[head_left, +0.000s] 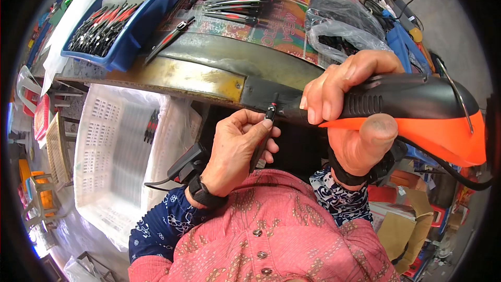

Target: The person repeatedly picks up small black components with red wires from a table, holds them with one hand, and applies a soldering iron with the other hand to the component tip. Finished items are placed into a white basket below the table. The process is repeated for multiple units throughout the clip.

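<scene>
Pinching a slim black-and-red piece [271,111] by the counter [209,52], the left hand [235,143] holds it near the orange-and-black tool [417,99] clasped in the right hand [339,86]; contact is unclear. Seemingly an aligning step, calling next for steadiness.

Open cardboard box [417,230] at lower right, tan basket [58,151] at far left, grey floor [456,26]
</scene>
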Demonstrator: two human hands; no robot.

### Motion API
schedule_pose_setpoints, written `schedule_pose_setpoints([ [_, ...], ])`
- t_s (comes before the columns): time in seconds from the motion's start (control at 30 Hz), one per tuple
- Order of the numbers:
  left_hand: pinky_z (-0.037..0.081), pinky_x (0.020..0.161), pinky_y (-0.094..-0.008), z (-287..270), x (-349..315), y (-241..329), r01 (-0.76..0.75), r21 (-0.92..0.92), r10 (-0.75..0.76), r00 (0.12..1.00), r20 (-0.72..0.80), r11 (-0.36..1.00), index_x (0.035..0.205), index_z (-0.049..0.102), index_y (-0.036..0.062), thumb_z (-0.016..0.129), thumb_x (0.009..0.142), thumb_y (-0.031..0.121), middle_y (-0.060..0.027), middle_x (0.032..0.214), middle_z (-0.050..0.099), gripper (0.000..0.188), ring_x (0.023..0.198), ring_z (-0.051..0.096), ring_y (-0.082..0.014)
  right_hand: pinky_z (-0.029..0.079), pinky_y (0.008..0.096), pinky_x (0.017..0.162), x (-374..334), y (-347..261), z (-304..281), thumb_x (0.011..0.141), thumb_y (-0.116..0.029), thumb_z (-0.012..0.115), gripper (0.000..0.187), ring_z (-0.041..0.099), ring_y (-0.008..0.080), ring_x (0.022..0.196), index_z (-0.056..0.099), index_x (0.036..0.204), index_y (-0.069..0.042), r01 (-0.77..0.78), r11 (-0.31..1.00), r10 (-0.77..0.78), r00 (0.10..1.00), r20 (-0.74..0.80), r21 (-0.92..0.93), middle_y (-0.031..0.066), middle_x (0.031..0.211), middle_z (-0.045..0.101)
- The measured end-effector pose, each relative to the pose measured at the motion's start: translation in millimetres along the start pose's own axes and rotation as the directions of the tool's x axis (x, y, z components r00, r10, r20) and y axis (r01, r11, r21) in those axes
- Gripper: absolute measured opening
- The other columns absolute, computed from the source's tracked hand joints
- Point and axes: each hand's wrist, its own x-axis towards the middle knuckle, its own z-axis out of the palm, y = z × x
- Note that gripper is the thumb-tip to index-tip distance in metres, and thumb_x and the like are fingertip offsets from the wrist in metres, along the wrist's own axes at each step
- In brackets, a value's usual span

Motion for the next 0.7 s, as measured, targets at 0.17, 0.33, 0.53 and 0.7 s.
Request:
schedule_pose_setpoints([
  [0.17,0.040,0.042,-0.0195,-0.2,2.3,-3.8,-0.019,-0.009,0.019,1.000,-0.010,1.000,0.093,0.055,-0.0033,0.057,0.089,0.010,-0.0066,0.077,0.061,0.014,0.053,0.054,-0.0077,0.046,0.0326,0.056,0.9,5.0,4.6,0.073,-0.060,0.067,0.065,0.053,0.0169,0.054,0.043,0.097,-0.005,0.004,1.000,-0.005,1.000,-0.030,-0.017,0.0039,0.066,0.050],
  [0.33,0.037,0.042,-0.0186,2.4,1.7,-4.0,-0.007,0.026,0.008,0.999,-0.037,1.000,0.091,0.056,-0.0018,0.058,0.089,0.010,-0.0043,0.074,0.060,0.012,0.053,0.051,-0.0062,0.046,0.0321,0.056,0.6,5.8,3.9,0.071,-0.062,0.066,0.067,0.053,0.0166,0.054,0.043,0.097,-0.005,-0.015,1.000,0.014,1.000,-0.026,-0.022,0.0036,0.066,0.050],
  [0.53,0.038,0.043,-0.0188,5.7,1.9,-4.9,-0.021,0.101,0.028,0.998,-0.061,0.995,0.089,0.055,-0.0009,0.057,0.089,0.010,-0.0030,0.072,0.059,0.011,0.052,0.050,-0.0054,0.046,0.0326,0.057,1.9,3.6,-3.0,0.070,-0.063,0.066,0.067,0.054,0.0170,0.055,0.044,0.098,-0.006,-0.038,0.999,0.039,0.999,0.034,-0.021,0.0034,0.067,0.051],
  [0.7,0.038,0.043,-0.0190,7.3,1.3,-4.3,-0.020,0.083,0.025,0.998,-0.065,0.996,0.088,0.055,-0.0003,0.056,0.089,0.009,-0.0029,0.071,0.059,0.010,0.051,0.049,-0.0053,0.046,0.0330,0.058,2.0,4.5,-4.7,0.070,-0.063,0.066,0.067,0.054,0.0173,0.055,0.045,0.099,-0.006,-0.021,0.999,0.022,0.999,0.032,-0.026,0.0034,0.067,0.052],
])
